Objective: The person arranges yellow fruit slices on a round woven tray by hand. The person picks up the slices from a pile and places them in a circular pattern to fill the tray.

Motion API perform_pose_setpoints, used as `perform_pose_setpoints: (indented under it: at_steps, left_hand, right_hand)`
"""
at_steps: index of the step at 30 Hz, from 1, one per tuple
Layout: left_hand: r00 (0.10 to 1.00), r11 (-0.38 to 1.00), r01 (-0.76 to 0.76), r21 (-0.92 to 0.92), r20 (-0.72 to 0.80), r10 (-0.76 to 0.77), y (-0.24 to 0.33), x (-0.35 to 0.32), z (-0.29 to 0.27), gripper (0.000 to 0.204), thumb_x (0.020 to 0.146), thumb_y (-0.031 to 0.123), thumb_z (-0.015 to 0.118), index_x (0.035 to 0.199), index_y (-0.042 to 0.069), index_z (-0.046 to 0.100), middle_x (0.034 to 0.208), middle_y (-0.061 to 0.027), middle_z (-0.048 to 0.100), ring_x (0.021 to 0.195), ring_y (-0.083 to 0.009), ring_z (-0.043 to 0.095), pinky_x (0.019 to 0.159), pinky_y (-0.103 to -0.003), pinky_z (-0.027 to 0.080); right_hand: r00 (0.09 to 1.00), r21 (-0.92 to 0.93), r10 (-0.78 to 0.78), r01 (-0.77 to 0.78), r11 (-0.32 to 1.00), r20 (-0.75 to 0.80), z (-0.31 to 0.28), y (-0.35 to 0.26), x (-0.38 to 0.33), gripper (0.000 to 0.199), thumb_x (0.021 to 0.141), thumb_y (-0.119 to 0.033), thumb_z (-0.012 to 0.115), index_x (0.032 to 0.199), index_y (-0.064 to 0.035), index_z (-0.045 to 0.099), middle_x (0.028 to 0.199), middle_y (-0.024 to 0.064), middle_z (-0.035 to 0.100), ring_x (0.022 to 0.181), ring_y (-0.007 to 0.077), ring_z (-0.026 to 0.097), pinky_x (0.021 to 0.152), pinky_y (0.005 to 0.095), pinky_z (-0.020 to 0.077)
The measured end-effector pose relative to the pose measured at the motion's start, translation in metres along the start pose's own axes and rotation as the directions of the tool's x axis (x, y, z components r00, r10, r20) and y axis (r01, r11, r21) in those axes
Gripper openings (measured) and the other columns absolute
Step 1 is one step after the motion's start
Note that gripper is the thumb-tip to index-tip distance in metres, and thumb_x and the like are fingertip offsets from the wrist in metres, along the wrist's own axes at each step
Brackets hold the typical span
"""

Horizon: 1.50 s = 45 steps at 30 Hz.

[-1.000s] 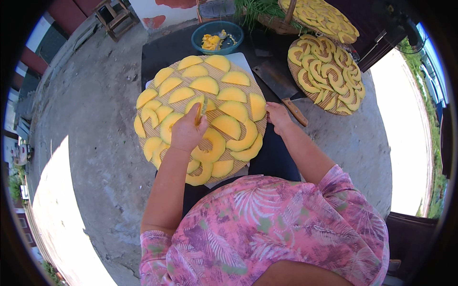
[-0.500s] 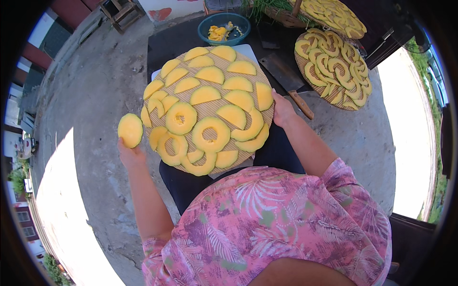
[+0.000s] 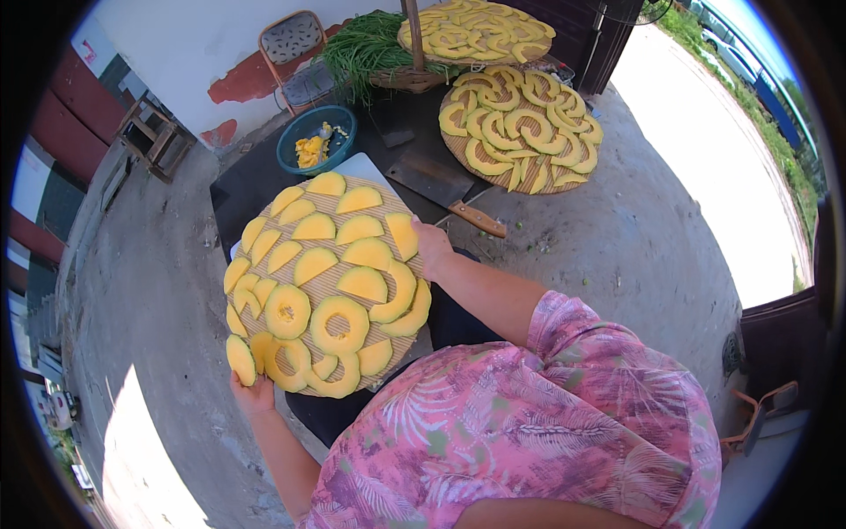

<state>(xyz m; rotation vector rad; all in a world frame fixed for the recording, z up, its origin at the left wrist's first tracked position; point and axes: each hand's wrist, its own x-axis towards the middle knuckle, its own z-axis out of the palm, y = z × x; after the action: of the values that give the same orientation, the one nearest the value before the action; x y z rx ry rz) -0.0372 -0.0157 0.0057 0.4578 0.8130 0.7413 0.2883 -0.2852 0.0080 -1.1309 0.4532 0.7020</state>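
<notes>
A round woven tray [image 3: 304, 256] covered with yellow, green-rimmed squash slices, some half-moons and some rings, lies in front of me above my lap. My right hand [image 3: 431, 248] is closed on its right rim, beside a half-moon slice [image 3: 403, 236]. At the tray's lower left edge, my left hand [image 3: 256, 396] pinches a squash slice [image 3: 240, 360] that tilts up on its side. Whether the left fingers also grip the rim is hidden. Under the far part of the tray, the white corner of a board [image 3: 361, 166] shows.
A cleaver [image 3: 432, 181] with a wooden handle lies on the dark table right of the board. Behind is a teal basin [image 3: 339, 117] with orange scraps. Two more slice-covered trays [image 3: 564, 179] [image 3: 539, 55], a basket of green leaves [image 3: 366, 53] and a folding chair [image 3: 295, 48] stand beyond.
My left hand has brought the squash slice in from the left to the tray's edge. My view has turned right, so the far trays and chair show more fully.
</notes>
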Motion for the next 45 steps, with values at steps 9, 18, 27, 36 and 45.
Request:
perform_pose_setpoints:
  at_steps: [9,18,27,36,45]
  left_hand:
    - [0.974,0.999,-0.040,0.002,0.223,0.039,0.003,-0.017,0.030,0.039,0.089,0.032,0.038,0.122,0.011,0.045,0.125,-0.0063,0.046,0.117,-0.0266,0.038,0.100,-0.047,0.026]
    - [0.895,0.969,0.138,0.207,0.394,-0.212,-0.066,-0.023,0.171,0.042,0.091,0.031,0.034,0.125,0.007,0.041,0.128,-0.0090,0.045,0.119,-0.0265,0.040,0.100,-0.046,0.028]
    - [0.770,0.887,0.316,0.337,0.455,-0.447,-0.182,-0.013,0.275,0.042,0.092,0.029,0.030,0.127,0.007,0.038,0.127,-0.0095,0.045,0.118,-0.0273,0.040,0.100,-0.044,0.029]
    - [0.706,0.836,0.366,0.409,0.464,-0.535,-0.279,0.030,0.332,0.038,0.091,0.027,0.034,0.121,0.005,0.043,0.123,-0.0108,0.049,0.115,-0.0266,0.045,0.098,-0.044,0.031]
    - [0.720,0.864,0.343,0.370,0.487,-0.494,-0.293,0.059,0.320,0.033,0.090,0.022,0.044,0.117,0.003,0.045,0.117,-0.0107,0.052,0.110,-0.0250,0.049,0.094,-0.042,0.037]
  right_hand:
    - [0.978,0.136,-0.197,0.186,0.973,0.065,-0.027,-0.029,-0.011,0.039,0.087,-0.036,0.052,0.105,-0.0015,0.055,0.097,0.0090,0.059,0.085,0.0196,0.056,0.075,0.0344,0.0446]
    - [0.987,0.284,-0.096,0.129,0.950,-0.126,-0.141,-0.126,-0.002,0.047,0.085,-0.035,0.055,0.117,-0.0018,0.046,0.109,0.0118,0.055,0.093,0.0258,0.056,0.076,0.0381,0.0466]
    - [0.938,0.373,-0.207,0.305,0.876,-0.279,-0.243,-0.198,-0.018,0.038,0.089,-0.027,0.051,0.114,0.0019,0.046,0.107,0.0152,0.055,0.089,0.0301,0.058,0.074,0.0457,0.0495]
    - [0.849,0.312,-0.244,0.417,0.854,-0.468,-0.335,-0.227,0.038,0.037,0.090,-0.029,0.048,0.110,0.0021,0.049,0.106,0.0164,0.056,0.087,0.0309,0.059,0.075,0.0461,0.0497]
    - [0.827,0.321,-0.317,0.491,0.810,-0.464,-0.341,-0.204,0.061,0.042,0.089,-0.030,0.051,0.114,0.0037,0.047,0.110,0.0157,0.055,0.093,0.0318,0.057,0.075,0.0465,0.0500]
